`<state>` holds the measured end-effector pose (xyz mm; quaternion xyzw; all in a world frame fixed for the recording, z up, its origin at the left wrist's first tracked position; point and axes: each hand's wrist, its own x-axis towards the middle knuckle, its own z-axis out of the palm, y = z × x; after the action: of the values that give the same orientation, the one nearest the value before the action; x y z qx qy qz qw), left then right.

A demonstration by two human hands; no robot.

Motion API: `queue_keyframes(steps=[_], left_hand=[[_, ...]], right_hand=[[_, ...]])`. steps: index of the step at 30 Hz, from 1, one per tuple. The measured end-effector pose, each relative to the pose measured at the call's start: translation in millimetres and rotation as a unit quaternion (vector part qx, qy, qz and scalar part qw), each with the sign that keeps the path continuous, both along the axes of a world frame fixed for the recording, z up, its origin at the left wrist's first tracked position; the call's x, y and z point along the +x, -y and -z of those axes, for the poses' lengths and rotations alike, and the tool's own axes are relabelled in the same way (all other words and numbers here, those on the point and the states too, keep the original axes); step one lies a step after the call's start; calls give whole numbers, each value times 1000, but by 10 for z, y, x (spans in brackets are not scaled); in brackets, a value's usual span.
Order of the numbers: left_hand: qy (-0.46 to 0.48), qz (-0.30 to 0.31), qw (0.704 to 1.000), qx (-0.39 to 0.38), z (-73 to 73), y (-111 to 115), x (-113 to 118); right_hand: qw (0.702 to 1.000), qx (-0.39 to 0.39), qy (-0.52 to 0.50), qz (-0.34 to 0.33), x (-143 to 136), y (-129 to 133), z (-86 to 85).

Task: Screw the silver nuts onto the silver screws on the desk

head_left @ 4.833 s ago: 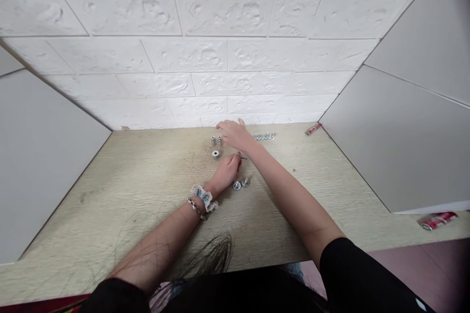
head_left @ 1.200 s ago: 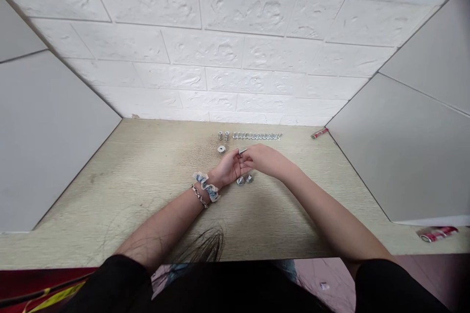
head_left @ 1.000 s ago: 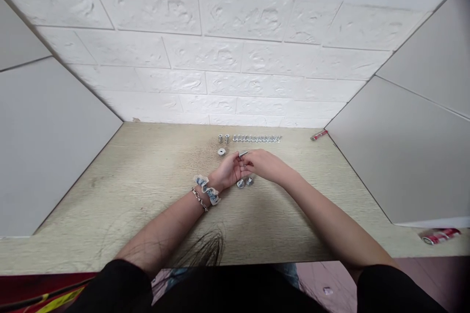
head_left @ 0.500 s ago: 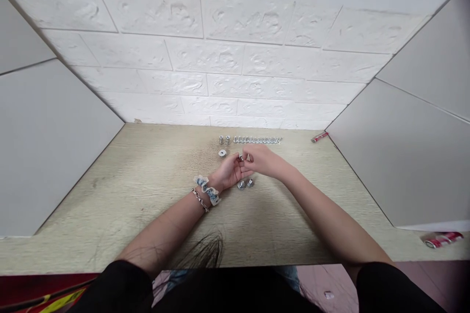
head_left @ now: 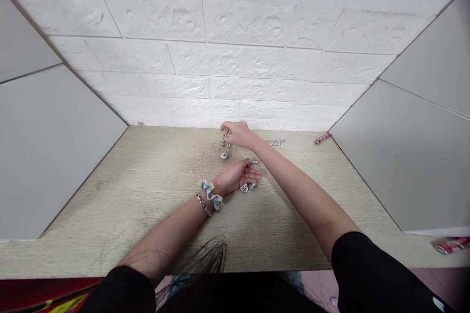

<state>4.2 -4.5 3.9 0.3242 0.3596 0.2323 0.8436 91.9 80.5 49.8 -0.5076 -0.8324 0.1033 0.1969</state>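
Note:
My left hand (head_left: 238, 176) lies palm up with its fingers loosely spread. Its thumb and forefinger hold a slim silver bolt (head_left: 253, 162). My right hand (head_left: 237, 133) reaches over to the back and pinches at the top of a small upright ribbed metal stack (head_left: 223, 142). A second metal stack (head_left: 229, 145) stands beside it, partly covered by this hand. In front of the stacks lies a round metal washer (head_left: 224, 155). Two bolts fitted with wide washers, one bolt (head_left: 244, 188) and another bolt (head_left: 253, 186), stand just below my left fingers.
Behind my right forearm shows part of a row of small silver bolts (head_left: 276, 142). A red can (head_left: 322, 138) lies at the back right corner, another red can (head_left: 452, 246) at the front right. A white brick wall (head_left: 227, 85) and grey side panels (head_left: 66, 151) enclose the tabletop (head_left: 154, 171).
My right hand has left my left palm and moved back and left to the metal stacks. The bolt in my left hand now shows clearly. The view has shifted slightly.

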Motion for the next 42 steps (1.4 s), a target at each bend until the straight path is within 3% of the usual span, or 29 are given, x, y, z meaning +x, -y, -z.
queue_keyframes(steps=[7, 20, 29, 37, 42], left_hand=[[7, 10, 1000, 11, 30, 0, 10], [5, 7, 1000, 25, 26, 8, 22], [5, 10, 1000, 27, 38, 2, 22], [8, 16, 999, 37, 39, 0, 17], [23, 14, 997, 65, 60, 5, 22]], right_hand=[[1000, -7, 20, 6, -39, -45, 105], [1000, -9, 29, 3, -64, -38, 121], [999, -17, 40, 10, -79, 27, 59], [997, 69, 43, 15, -68, 213, -103], [996, -19, 85, -36, -131, 412, -114]])
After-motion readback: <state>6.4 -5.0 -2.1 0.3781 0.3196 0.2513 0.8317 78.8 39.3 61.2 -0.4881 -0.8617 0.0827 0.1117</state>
